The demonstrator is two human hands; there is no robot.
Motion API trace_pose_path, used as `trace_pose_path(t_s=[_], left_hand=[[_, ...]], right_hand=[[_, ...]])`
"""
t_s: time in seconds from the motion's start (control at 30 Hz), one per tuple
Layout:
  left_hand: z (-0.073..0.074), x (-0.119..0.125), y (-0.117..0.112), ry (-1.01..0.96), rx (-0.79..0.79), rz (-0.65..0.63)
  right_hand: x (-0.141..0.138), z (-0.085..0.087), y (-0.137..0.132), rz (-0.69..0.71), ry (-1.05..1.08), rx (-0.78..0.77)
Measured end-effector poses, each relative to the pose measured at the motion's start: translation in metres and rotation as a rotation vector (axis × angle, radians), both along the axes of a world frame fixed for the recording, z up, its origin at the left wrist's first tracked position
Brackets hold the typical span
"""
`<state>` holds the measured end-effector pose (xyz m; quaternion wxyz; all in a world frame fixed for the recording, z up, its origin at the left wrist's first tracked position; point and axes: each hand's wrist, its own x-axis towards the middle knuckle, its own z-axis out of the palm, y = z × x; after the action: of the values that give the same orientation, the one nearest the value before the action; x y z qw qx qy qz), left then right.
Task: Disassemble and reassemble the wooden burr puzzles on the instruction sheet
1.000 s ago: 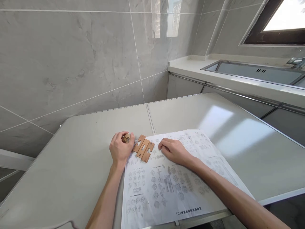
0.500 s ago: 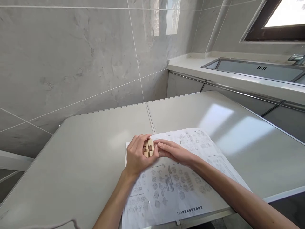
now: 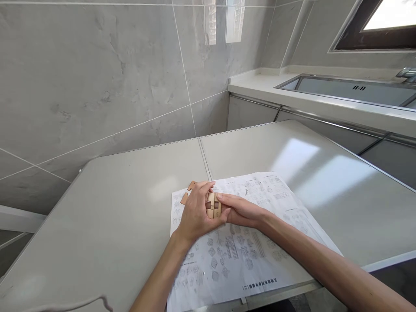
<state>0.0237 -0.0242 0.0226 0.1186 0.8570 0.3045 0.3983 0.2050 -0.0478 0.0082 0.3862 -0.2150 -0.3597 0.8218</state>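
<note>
A pale wooden burr puzzle [image 3: 211, 207] of interlocked blocks, with a small square gap visible in its face, is between my two hands above the paper sheet. My left hand [image 3: 196, 210] curves round its left and near side, fingers over the far side and thumb below. From the right, my right hand [image 3: 242, 209] grips it, thumb on its upper corner and its other fingers partly hidden. Just beyond my left hand, notched orange-brown wood [image 3: 184, 199] lies on the sheet, partly covered; whether it is one piece or two I cannot tell.
The printed paper sheet [image 3: 227, 281], covered in small puzzle drawings, lies on a pale folding table [image 3: 130, 225] with a seam across it. A grey tiled wall [image 3: 97, 78] stands behind. At the back right is a counter with a sink [image 3: 341, 89].
Both hands and the puzzle have shifted slightly right, and the puzzle has turned so another face shows. The orange-brown wood behind my left hand has come into view.
</note>
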Motion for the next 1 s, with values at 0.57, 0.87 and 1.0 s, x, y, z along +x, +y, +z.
trace_pose_path(t_s=[0.57, 0.87, 1.0], left_hand=[[-0.002, -0.006, 0.005, 0.112, -0.16, 0.039], [0.002, 0.003, 0.0, -0.33, -0.491, 0.096], [0.006, 0.011, -0.003, -0.633, -0.855, 0.044]], right_hand=[[0.009, 0.005, 0.008, -0.152, 0.048, 0.009], [0.011, -0.004, 0.011, -0.185, 0.056, -0.082], [0.014, -0.002, 0.011, -0.2, 0.003, -0.156]])
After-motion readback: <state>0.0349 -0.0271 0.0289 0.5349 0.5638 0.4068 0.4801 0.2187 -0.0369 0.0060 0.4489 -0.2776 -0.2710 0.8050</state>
